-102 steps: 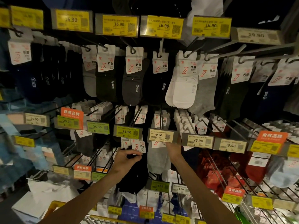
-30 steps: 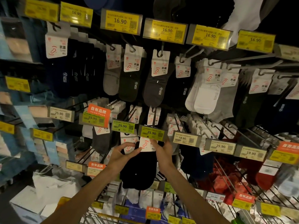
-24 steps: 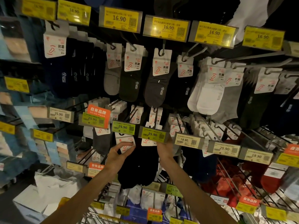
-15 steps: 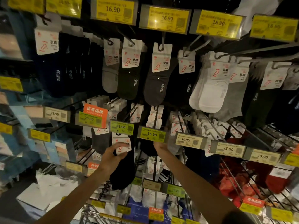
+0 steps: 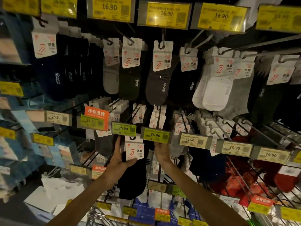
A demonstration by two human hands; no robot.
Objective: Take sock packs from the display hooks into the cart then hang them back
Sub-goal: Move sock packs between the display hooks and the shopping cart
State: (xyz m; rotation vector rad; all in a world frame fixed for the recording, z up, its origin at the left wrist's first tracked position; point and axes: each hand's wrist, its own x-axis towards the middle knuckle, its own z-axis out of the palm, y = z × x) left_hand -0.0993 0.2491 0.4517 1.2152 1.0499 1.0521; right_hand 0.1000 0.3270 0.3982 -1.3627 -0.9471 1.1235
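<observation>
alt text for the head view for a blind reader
The left hand holds a black sock pack by its white card under a 25.90 price tag; the right hand reaches up behind the next tag. More packs hang all around.

Our mark is the middle price tag (image 5: 156,135): our right hand (image 5: 161,151) sits just under it, the sock pack (image 5: 134,151) is just left of it in our left hand (image 5: 118,159), the cart (image 5: 98,215) lies well below, and hanging socks (image 5: 157,88) line up above.

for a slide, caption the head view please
Left hand holds a black sock pack by its card; right hand just under a 25.90 price tag.
</observation>
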